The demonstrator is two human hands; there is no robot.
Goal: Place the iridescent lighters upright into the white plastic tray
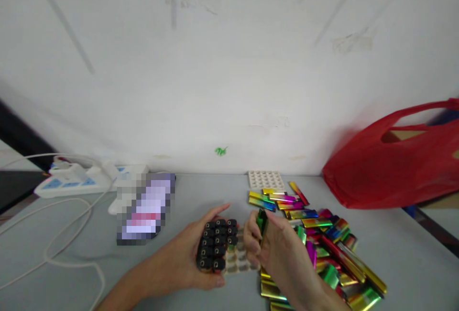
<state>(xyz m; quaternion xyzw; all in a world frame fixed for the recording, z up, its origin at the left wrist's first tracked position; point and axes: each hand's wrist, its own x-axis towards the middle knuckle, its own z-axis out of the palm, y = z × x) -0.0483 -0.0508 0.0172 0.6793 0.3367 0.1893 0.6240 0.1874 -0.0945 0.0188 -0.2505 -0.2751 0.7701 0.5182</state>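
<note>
My left hand (195, 249) is closed around the left side of a pale, gridded plastic tray (244, 267). Several lighters (214, 244) stand upright in the tray's left cells, their black ends with small round holes facing up. The cells on the right show bare. My right hand (274, 246) pinches a green metallic lighter (262, 220) upright, just above the tray's right side. Part of that lighter is hidden by my fingers. A heap of shiny multicoloured lighters (333, 239) lies around and beyond my right hand.
A second white gridded tray (266, 180) lies against the wall. On the left are a phone (148, 210), a white power strip (79, 179) with plugs, and loose white cables (46, 249). A red bag (398, 163) stands at the back right.
</note>
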